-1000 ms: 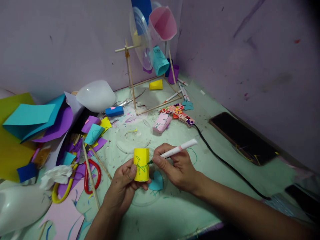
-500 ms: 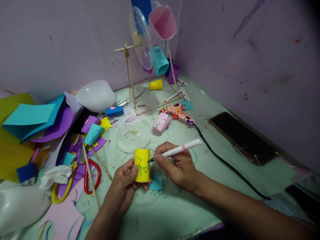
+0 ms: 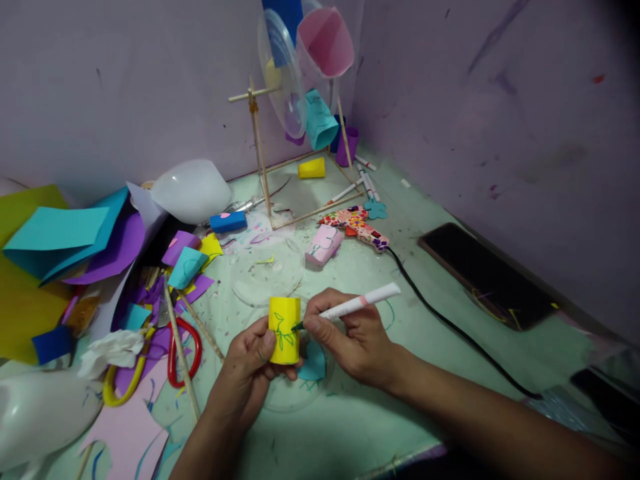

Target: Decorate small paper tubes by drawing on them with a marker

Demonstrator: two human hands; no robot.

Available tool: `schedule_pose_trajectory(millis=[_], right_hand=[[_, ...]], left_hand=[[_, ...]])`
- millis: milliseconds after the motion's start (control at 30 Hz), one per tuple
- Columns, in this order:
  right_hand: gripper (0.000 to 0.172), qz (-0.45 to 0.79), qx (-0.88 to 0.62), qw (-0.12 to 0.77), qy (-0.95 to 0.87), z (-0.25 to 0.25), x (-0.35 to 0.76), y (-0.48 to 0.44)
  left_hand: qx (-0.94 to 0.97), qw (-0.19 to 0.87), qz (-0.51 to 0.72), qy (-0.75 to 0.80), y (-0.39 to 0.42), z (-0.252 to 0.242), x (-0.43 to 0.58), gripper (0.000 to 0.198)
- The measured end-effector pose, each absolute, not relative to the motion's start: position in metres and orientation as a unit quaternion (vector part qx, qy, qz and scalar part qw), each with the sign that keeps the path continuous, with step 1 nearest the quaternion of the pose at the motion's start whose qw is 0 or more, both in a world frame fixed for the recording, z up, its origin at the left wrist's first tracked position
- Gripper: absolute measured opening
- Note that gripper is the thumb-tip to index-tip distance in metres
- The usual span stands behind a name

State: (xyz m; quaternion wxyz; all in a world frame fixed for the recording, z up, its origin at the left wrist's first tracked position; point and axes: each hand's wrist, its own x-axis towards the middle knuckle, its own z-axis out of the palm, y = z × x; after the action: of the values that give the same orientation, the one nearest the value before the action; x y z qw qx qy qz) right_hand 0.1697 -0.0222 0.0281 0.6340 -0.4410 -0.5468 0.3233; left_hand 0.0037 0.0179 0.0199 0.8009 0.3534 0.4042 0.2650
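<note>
My left hand (image 3: 253, 367) grips a yellow paper tube (image 3: 286, 313) from its lower left side, keeping it upright. Green leaf-like lines are drawn on the tube's front. Between the fingers and thumb of my right hand (image 3: 350, 337) is a white felt-tip marker (image 3: 363, 300), its green tip against the tube's right part. Beneath the hands a blue heart-shaped paper (image 3: 313, 363) lies on a clear plastic disc, partly hidden. A pink paper tube (image 3: 324, 245) with drawn lines rests farther back.
A stick frame (image 3: 267, 193) carrying clear discs and paper cups stands at the back. A flowered glue gun (image 3: 363, 230) trails its black cord rightward near a phone (image 3: 485, 273). Scissors (image 3: 185, 353), paper scraps and sticks crowd the left; several markers lie behind.
My right hand has shifted slightly left and down, with the marker tip moving farther onto the yellow tube. My left hand and the tube stay almost in place.
</note>
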Motion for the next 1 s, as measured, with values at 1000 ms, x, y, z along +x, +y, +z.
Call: schedule_pose_trajectory(millis=[1000], right_hand=[[0.01,0.299,-0.47,0.628,-0.544,0.0261,0.1719,-0.021]], left_hand=[[0.345,0.801,0.275,0.405,0.0189,0.0203,0.0035,0.036]])
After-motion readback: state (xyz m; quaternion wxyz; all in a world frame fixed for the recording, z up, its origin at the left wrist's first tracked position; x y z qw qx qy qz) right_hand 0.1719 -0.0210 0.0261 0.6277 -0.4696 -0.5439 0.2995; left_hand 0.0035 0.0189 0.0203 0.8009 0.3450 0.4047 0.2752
